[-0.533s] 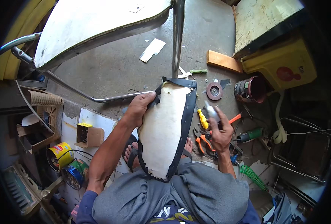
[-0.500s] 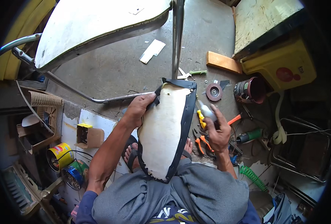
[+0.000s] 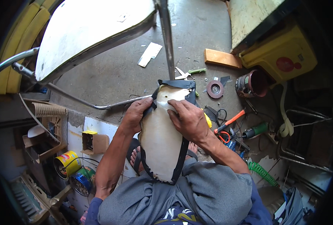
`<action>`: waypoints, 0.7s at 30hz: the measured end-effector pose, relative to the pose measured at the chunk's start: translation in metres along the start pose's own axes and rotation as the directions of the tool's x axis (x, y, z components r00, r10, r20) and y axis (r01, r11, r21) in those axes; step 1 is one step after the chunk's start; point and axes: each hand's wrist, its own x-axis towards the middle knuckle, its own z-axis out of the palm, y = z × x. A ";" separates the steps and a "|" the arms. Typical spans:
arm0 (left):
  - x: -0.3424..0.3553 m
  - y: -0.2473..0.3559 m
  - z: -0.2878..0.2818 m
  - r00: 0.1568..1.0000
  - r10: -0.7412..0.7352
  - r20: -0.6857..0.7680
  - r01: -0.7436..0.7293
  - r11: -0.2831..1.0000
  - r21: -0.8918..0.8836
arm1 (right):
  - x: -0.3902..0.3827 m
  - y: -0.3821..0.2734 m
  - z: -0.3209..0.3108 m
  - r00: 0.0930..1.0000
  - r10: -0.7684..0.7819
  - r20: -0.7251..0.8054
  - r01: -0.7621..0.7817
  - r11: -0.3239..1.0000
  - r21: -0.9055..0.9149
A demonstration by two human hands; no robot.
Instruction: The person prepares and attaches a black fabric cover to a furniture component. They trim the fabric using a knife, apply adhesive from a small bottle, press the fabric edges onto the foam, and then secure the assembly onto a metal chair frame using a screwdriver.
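Note:
A long pale panel (image 3: 160, 138) rests upright against my lap, its rim wrapped in black fabric (image 3: 178, 159) folded over onto the bare face. My left hand (image 3: 135, 112) is closed on the panel's upper left edge, thumb on the black fold. Over the panel's upper part, my right hand (image 3: 189, 118) is closed around a small white bottle (image 3: 162, 105), mostly covered by my fingers. The bottle's white tip points at the fold beside my left thumb; whether it touches cannot be seen.
Right of the panel lie an orange-handled tool (image 3: 232, 120), a green grinder (image 3: 255, 130) and a flap disc (image 3: 215, 89). Green-handled scissors (image 3: 190, 73) and a wooden block (image 3: 222, 58) lie farther off. A metal-framed white board (image 3: 95, 33) stands far left. Tins (image 3: 67, 164) sit left.
My right hand has swung left with the white bottle, from beside the panel to over its upper face. My left hand keeps its hold on the edge. The view has shifted slightly.

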 end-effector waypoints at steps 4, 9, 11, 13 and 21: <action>0.001 0.001 -0.005 0.999 -0.006 0.037 0.006 1.000 -0.003 | 0.002 -0.004 0.002 1.000 0.004 0.011 -0.003 0.999 -0.033; 0.002 0.001 -0.007 0.997 -0.004 0.077 0.007 0.999 -0.048 | 0.004 -0.008 -0.003 0.999 0.014 0.032 -0.013 0.999 -0.029; 0.003 -0.001 -0.011 0.998 0.003 0.070 -0.002 1.000 -0.017 | 0.003 -0.008 -0.001 0.999 0.015 0.033 -0.014 1.000 -0.019; 0.003 -0.002 -0.012 0.998 0.004 0.067 -0.004 1.000 -0.002 | 0.002 -0.007 0.000 0.999 0.014 0.033 -0.013 1.000 -0.007; 0.002 0.006 -0.015 0.998 0.022 0.054 -0.032 0.983 0.179 | 0.000 -0.011 -0.017 0.989 0.068 -0.128 -0.052 0.990 0.130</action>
